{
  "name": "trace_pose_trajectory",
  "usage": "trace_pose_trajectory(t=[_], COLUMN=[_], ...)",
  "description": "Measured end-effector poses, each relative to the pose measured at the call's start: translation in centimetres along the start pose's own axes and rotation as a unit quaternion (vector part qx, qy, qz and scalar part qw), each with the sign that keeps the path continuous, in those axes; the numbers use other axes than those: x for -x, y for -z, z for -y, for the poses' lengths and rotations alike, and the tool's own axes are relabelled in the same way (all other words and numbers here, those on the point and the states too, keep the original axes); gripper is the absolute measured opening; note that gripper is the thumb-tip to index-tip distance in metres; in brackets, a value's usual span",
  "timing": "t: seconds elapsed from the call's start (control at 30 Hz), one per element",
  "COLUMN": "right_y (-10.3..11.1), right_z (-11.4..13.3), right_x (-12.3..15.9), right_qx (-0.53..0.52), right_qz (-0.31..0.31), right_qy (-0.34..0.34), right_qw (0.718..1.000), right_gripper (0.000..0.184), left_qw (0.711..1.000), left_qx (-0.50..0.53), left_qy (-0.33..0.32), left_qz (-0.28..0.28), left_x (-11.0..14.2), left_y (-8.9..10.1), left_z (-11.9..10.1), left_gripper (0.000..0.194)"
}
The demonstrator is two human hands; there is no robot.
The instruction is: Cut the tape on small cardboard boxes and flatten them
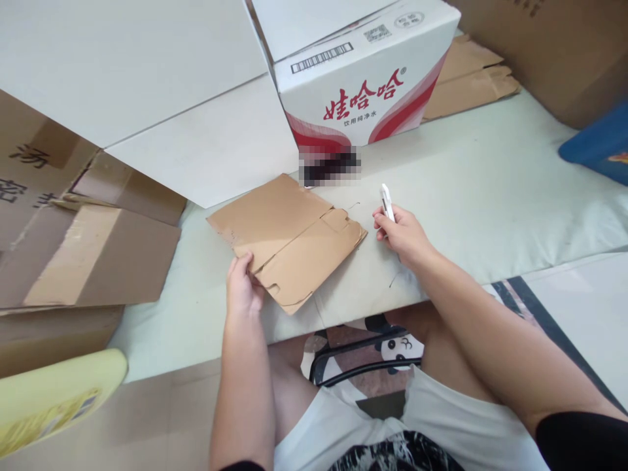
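My left hand [243, 284] grips the near left edge of a flattened cardboard box [287, 222], thumb on top and fingers below. Creases and a slit run across the brown board, and its right and lower edges are notched and torn. To the right of it, my right hand [400, 234] is closed around a slim white box cutter [387, 201]. The cutter points up and away from me, apart from the cardboard. Whether its blade is out I cannot tell.
A white and red water carton [363, 98] stands behind the cardboard, beside a large white box [196, 144]. Brown cartons [132, 255] are stacked at the left. A yellow container [63, 392] is near left, a blue one [598, 147] far right. Pale green cloth [490, 190] covers the table.
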State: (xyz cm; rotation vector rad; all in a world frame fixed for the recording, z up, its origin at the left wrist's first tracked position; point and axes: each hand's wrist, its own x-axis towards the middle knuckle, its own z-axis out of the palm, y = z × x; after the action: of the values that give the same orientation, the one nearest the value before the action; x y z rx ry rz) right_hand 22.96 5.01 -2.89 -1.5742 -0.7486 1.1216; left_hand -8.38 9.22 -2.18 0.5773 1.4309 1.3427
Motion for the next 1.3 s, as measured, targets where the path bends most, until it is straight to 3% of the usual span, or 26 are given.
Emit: trace_pose_trajectory(t=[0.23, 0.63, 0.77, 0.9, 1.03, 1.2, 1.3], right_y=[-0.3, -0.1, 0.0, 0.0, 0.0, 0.0, 0.0], right_z=[0.3, 0.4, 0.4, 0.4, 0.5, 0.4, 0.4], right_x=[0.2, 0.4, 0.3, 0.3, 0.3, 0.3, 0.3], right_qx=[-0.007, -0.006, 0.0, 0.003, 0.004, 0.006, 0.006], right_qz=[0.002, 0.005, 0.003, -0.001, -0.001, -0.002, 0.001], right_qy=[0.002, 0.001, -0.003, -0.009, -0.014, -0.014, -0.012], right_qw=[1.0, 1.0, 1.0, 1.0, 1.0, 1.0, 1.0], right_gripper=[0.014, 0.012, 0.013, 0.015, 0.016, 0.017, 0.019], left_qw=[0.996, 0.998, 0.995, 0.989, 0.988, 0.988, 0.984], left_qx=[-0.028, -0.005, 0.057, 0.084, 0.088, 0.071, 0.06], left_qy=[0.082, 0.044, -0.009, -0.008, 0.022, 0.104, 0.157], left_qz=[0.035, 0.046, 0.085, 0.12, 0.124, 0.089, 0.064], left_x=[1.2, 1.8, 1.7, 1.6, 1.7, 2.5, 2.8], left_y=[-0.7, -0.9, -0.7, -0.3, -0.5, -1.9, -2.6], left_z=[-1.2, -1.0, -1.0, -1.1, -1.4, -2.2, -2.3], left_gripper=[0.021, 0.026, 0.025, 0.022, 0.013, 0.032, 0.033])
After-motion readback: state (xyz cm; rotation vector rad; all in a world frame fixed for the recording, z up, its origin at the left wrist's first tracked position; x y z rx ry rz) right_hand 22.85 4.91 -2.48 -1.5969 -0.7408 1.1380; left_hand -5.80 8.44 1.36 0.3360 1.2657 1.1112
